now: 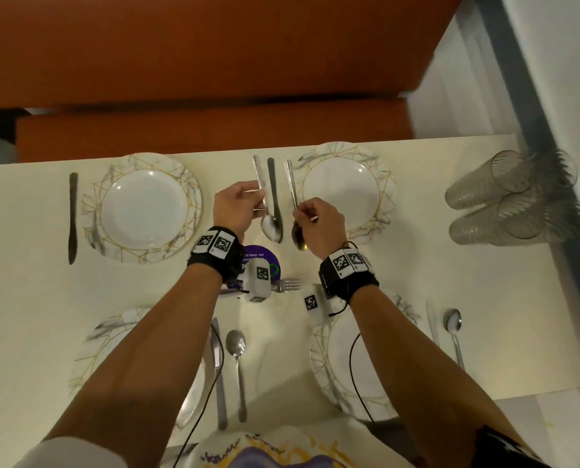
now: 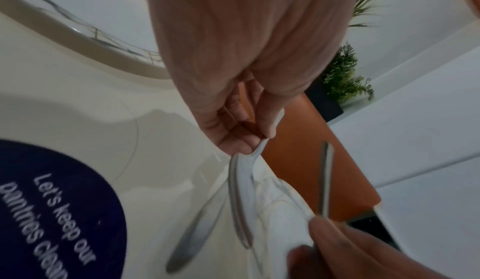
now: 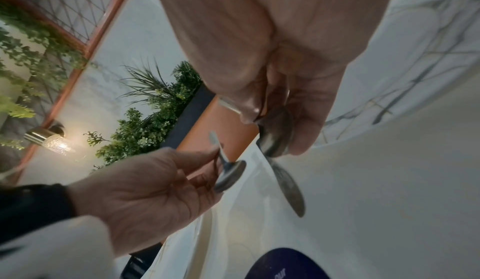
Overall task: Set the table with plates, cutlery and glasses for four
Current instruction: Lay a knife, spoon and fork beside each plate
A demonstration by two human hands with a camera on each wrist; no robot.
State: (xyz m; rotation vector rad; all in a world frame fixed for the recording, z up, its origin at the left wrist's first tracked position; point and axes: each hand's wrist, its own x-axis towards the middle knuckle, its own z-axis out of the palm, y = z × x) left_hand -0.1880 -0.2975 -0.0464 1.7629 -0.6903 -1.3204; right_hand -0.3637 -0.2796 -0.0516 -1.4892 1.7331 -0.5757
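With a spoon (image 1: 271, 211) pinched in my left hand (image 1: 232, 211) and another in my right hand (image 1: 322, 228), both handles point away, between the far plates (image 1: 194, 197).

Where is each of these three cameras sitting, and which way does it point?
Head: worn on the head, looks down at the table; both forearms, left hand and right hand show.
Left wrist: looks along the left hand at its spoon; right fingertips intrude.
Right wrist: looks along the right hand at its spoon; the left hand shows.
Shared: all three show both hands and both spoons.
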